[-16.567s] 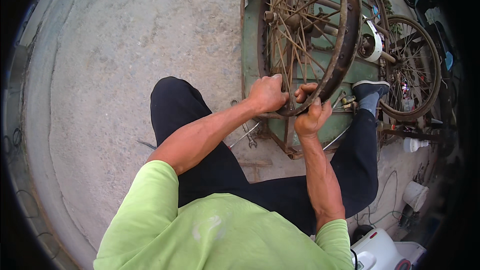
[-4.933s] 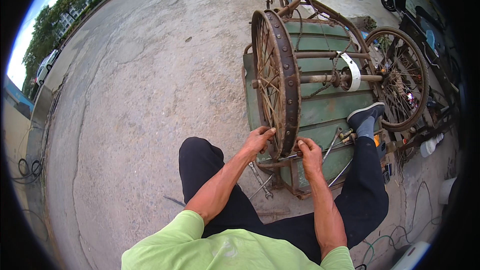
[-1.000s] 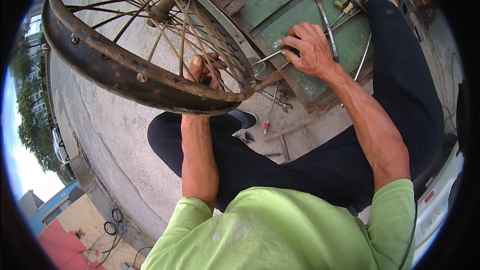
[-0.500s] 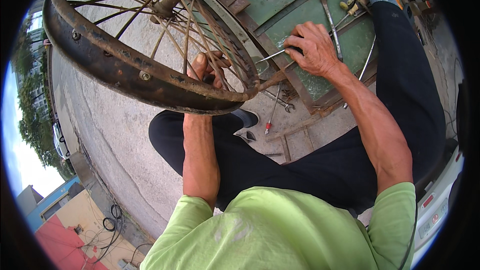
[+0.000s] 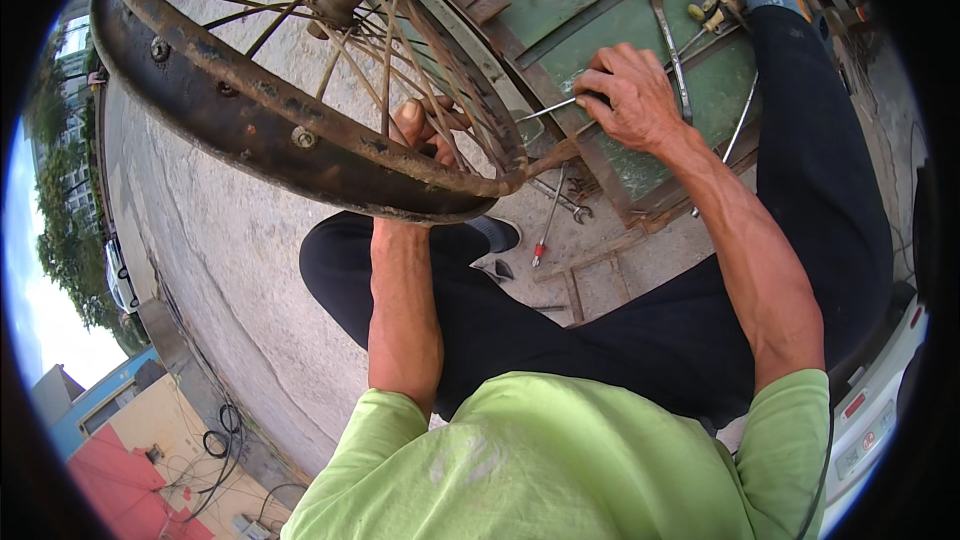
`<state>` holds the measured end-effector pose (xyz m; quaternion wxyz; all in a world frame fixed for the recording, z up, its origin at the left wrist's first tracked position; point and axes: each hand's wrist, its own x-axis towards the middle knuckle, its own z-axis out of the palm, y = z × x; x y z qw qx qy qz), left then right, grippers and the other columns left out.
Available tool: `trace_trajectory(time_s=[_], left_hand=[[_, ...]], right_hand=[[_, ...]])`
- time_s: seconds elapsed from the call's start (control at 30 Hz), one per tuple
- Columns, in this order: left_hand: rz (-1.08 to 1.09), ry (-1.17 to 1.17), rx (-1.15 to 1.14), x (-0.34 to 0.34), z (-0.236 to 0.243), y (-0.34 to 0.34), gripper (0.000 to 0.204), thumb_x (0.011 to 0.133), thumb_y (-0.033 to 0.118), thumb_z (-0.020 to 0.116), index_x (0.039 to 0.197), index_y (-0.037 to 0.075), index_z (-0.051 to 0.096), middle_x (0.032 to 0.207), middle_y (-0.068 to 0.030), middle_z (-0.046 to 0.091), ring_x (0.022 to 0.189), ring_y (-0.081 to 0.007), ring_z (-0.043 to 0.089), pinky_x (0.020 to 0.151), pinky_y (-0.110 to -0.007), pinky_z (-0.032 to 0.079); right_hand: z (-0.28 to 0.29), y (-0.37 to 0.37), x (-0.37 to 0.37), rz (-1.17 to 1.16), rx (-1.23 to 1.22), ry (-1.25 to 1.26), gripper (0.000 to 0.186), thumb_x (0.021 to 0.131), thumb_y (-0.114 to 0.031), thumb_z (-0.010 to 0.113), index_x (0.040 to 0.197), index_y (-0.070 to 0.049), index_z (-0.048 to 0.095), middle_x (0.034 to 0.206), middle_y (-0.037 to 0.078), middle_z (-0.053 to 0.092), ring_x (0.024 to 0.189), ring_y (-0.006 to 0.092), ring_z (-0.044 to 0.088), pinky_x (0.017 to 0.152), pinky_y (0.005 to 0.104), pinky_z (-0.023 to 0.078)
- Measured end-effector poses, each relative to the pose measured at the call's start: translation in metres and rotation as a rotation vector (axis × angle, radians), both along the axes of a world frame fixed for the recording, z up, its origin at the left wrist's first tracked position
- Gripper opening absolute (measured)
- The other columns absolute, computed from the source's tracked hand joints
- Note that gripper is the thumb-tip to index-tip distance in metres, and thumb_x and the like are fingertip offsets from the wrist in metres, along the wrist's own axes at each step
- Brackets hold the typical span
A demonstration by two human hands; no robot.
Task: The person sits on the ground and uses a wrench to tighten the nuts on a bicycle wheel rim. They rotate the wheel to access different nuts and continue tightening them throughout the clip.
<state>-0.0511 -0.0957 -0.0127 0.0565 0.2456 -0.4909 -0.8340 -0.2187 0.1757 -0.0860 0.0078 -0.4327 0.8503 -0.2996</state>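
A rusty spoked wheel (image 5: 225, 88) stands tilted at the upper left. My left hand (image 5: 425, 130) reaches up behind its near rim, fingers curled among the rusty spokes (image 5: 387, 65); it seems to grip one, though spokes and rim partly hide it. My right hand (image 5: 632, 95) is closed round a slim metal rod (image 5: 548, 110), like a screwdriver shaft, its tip pointing at the wheel's right side. The rod's back end is hidden in my palm. Under that hand lies a green metal panel (image 5: 600, 55) with a rusty frame.
On the panel rest a combination wrench (image 5: 668, 45) and screwdrivers (image 5: 706, 2) with yellow handles. A red-handled screwdriver (image 5: 540, 250), another wrench (image 5: 578, 208) and a rusty frame (image 5: 575, 295) lie on the concrete ground (image 5: 240, 250). My outstretched leg (image 5: 815, 120) borders the panel's right side.
The whole view has shifted slightly, so wheel and panel appear a little further right. Both hands keep nearly the same pose, and the rod still points at the wheel.
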Motion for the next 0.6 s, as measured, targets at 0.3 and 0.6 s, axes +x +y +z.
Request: trace_trajectory(time_s=[0.3, 0.6], left_hand=[[0.018, -0.033, 0.028, -0.003, 0.011, 0.01, 0.058, 0.112, 0.047, 0.056, 0.128, -0.009, 0.062, 0.082, -0.0103, 0.069, 0.052, -0.0108, 0.054, 0.043, -0.026, 0.048], [0.01, -0.049, 0.023, -0.001, 0.004, 0.001, 0.059, 0.111, 0.048, 0.058, 0.128, -0.009, 0.062, 0.082, -0.0089, 0.068, 0.053, -0.0107, 0.055, 0.044, -0.025, 0.048]], right_hand=[[0.003, -0.001, 0.001, -0.008, 0.029, 0.002, 0.012, 0.09, -0.023, 0.079, 0.099, -0.016, 0.08, 0.101, 0.002, 0.064, 0.106, 0.0237, 0.059, 0.095, 0.0424, 0.042], [0.002, -0.001, 0.004, -0.029, 0.014, 0.006, 0.012, 0.09, -0.024, 0.079, 0.099, -0.016, 0.08, 0.101, 0.002, 0.062, 0.107, 0.0242, 0.058, 0.096, 0.0436, 0.041]])
